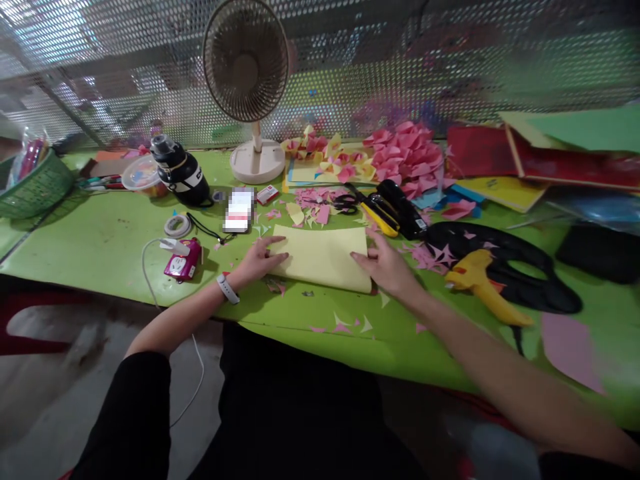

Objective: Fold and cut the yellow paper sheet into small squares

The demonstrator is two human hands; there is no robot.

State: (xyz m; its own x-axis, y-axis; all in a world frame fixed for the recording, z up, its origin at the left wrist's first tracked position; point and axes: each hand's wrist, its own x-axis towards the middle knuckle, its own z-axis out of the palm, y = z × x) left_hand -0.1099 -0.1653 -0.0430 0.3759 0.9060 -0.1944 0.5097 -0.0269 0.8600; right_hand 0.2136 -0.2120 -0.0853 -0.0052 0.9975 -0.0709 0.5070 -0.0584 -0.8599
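A pale yellow sheet of paper lies flat on the green table in front of me. My left hand rests on the sheet's left edge with its fingers stretched out flat. My right hand presses on the sheet's right edge, fingers also spread. Neither hand holds anything. A white watch sits on my left wrist.
A yellow glue gun and black mask shapes lie to the right. Scissors, a yellow cutter, pink paper flowers and scraps sit behind the sheet. A fan, black bottle, phone, tape roll and green basket stand left.
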